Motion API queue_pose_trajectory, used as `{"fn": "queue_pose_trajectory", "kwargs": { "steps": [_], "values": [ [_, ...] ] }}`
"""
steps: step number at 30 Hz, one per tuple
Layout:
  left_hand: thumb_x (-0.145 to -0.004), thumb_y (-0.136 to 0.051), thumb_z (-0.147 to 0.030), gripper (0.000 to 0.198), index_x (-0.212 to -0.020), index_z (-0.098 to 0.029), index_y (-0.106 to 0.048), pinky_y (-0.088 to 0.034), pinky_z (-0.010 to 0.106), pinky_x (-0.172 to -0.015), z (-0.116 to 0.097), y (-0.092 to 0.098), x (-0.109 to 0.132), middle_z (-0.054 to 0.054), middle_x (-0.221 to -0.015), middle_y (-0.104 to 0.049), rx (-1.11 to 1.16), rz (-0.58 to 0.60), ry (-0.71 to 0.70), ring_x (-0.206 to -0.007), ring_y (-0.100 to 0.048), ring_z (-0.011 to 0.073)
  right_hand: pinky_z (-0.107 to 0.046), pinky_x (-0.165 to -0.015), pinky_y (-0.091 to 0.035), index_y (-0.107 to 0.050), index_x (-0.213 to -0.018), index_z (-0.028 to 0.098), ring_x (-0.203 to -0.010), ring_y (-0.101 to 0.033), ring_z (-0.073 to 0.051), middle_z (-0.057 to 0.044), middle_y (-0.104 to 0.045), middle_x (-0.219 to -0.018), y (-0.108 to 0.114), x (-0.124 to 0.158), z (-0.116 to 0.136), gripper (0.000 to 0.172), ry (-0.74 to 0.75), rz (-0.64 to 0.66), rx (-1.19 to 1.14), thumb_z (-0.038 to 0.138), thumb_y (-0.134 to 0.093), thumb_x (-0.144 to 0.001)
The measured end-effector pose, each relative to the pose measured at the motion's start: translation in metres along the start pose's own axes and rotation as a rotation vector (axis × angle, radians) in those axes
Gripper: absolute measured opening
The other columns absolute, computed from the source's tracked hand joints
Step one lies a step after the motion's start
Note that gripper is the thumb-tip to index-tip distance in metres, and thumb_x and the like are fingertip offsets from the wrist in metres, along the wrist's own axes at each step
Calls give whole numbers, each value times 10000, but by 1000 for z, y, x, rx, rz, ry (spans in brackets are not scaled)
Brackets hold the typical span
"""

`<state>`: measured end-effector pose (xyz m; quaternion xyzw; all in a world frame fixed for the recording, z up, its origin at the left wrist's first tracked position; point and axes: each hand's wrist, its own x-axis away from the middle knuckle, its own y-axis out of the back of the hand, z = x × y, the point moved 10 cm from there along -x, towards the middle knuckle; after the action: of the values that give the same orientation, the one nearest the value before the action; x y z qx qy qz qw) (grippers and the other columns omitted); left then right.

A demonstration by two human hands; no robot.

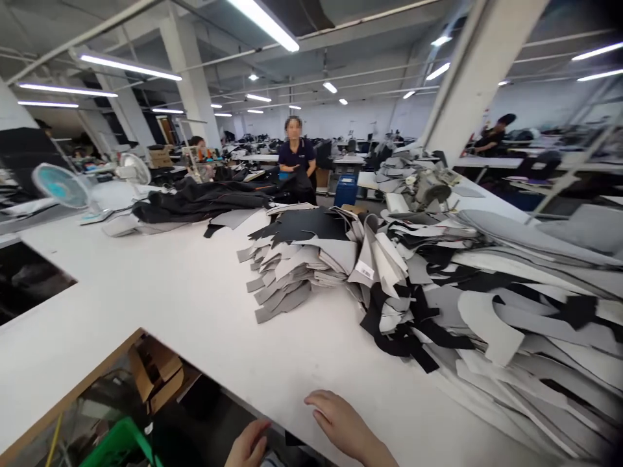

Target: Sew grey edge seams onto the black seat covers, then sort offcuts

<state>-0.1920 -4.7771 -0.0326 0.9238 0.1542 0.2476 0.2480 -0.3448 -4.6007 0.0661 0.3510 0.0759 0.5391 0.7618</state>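
My right hand [343,421] is at the near edge of the white table [195,292], palm down, its thumb a little apart from the fingers and nothing in it. Lower and to the left, my left hand [248,446] is by the table's edge, fingers loosely bent and apart, also holding nothing. Part of it is cut off by the bottom of the view. Beyond both hands lies a stack of grey cut fabric pieces [292,266], topped by a black piece [316,224]. A white label [364,270] shows on a piece at the stack's right side.
Heaped grey, white and black pieces [530,324] cover the table's right side. Dark fabric [195,198] lies at the far left, near two fans. A table cut-out shows a cardboard box [156,373] and green crate [121,441]. A person [296,155] stands beyond the table.
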Motion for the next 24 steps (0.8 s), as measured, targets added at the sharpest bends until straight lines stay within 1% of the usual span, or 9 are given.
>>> {"fn": "queue_pose_trajectory", "kwargs": {
  "steps": [4,7,11,13,15,17,19,21,24],
  "values": [
    [-835,-493,-457,460,-1182,-228,-688,-387,409,-1127,-90,21,-44,98,-1344,-582,-21,-9,-198,-1285,-510,279,-362,-1110,-379,-622,-1270,214,-1285,-498,-213,-69,-548,-1384,11,21,-26,448,-84,-79,-22,199,-394,-885],
    [-875,-466,-306,436,-1264,-208,-638,-306,452,-1175,-182,24,-82,101,-1465,-461,-250,12,-479,-1378,-401,264,-369,-1132,-362,-624,-1273,213,-1319,-471,-215,-78,-510,-1426,27,49,-56,439,-212,-199,-57,232,-374,-912],
    [-926,-385,-189,451,-1334,-171,-576,-332,523,-1128,-320,-3,-115,145,-1545,-326,-702,-14,-983,-1453,-249,304,-379,-1105,-395,-652,-1235,195,-1276,-513,-224,-94,-565,-1363,38,84,-84,436,-382,-344,-107,218,-361,-911],
    [-946,-411,-209,434,-1354,-180,-559,-252,528,-1166,-384,-25,-122,142,-1562,-295,-832,-45,-1239,-1468,-205,302,-364,-1082,-417,-670,-1205,197,-1239,-544,-220,-89,-601,-1315,34,87,-84,440,-423,-407,-151,176,-369,-884],
    [-944,-477,-258,468,-1407,-197,-503,-160,550,-1189,-434,-47,-132,134,-1580,-255,-931,-47,-1415,-1474,-179,304,-333,-1054,-437,-685,-1172,210,-1189,-578,-207,-72,-636,-1260,25,76,-75,449,-421,-465,-201,133,-390,-841],
    [-888,-590,-273,592,-1453,-181,-438,-101,628,-1165,-464,-62,-157,159,-1585,-223,-1068,-35,-1422,-1466,-166,349,-307,-1027,-454,-696,-1139,231,-1139,-605,-196,-46,-662,-1209,13,52,-62,464,-407,-502,-241,98,-421,-791],
    [-820,-667,-215,665,-1442,-132,-446,-156,695,-1101,-475,-63,-193,215,-1543,-295,-1208,-46,-1281,-1415,-240,411,-302,-1011,-465,-702,-1122,248,-1114,-619,-197,-29,-674,-1188,1,24,-52,476,-408,-501,-269,81,-450,-754],
    [-794,-675,-164,633,-1399,-113,-498,-307,667,-1010,-470,-50,-224,234,-1456,-426,-1258,-63,-1155,-1303,-384,423,-299,-1008,-467,-701,-1130,254,-1112,-623,-199,-25,-674,-1194,-5,2,-44,482,-407,-488,-290,79,-470,-745],
    [-857,-601,-192,503,-1355,-142,-551,-428,542,-893,-447,-24,-243,190,-1375,-531,-1168,-52,-1140,-1163,-505,369,-289,-1005,-468,-698,-1136,256,-1109,-627,-189,-29,-675,-1194,6,-1,-38,473,-402,-514,-298,80,-466,-764]
  ]
}}
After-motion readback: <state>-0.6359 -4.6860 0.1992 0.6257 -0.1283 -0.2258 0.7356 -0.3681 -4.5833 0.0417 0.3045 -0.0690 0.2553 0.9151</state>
